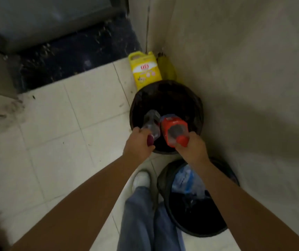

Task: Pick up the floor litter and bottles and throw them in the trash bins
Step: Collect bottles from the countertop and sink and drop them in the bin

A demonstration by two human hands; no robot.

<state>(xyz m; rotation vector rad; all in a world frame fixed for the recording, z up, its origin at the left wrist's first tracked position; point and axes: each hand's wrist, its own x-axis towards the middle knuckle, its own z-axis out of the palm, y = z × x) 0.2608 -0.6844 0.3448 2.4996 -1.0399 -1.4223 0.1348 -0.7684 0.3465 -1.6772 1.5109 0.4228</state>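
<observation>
My left hand (138, 142) grips a clear plastic bottle (150, 122) with a dark purple cap, held by its cap end. In my right hand (193, 148) is a bottle with a red label and red cap (174, 129), also held near the cap. Both bottles point down into the open mouth of the far black-lined trash bin (190, 98) in the corner. A second black-lined bin (165, 187) stands nearer to me under my right forearm, with blue and clear plastic litter (183, 178) inside it.
A yellow jug (144, 70) and a yellow object (167, 68) stand in the corner behind the far bin. The beige wall (244, 69) runs along the right. A dark speckled threshold (72, 55) lies at the back left. My legs and a white shoe (141, 179) are below.
</observation>
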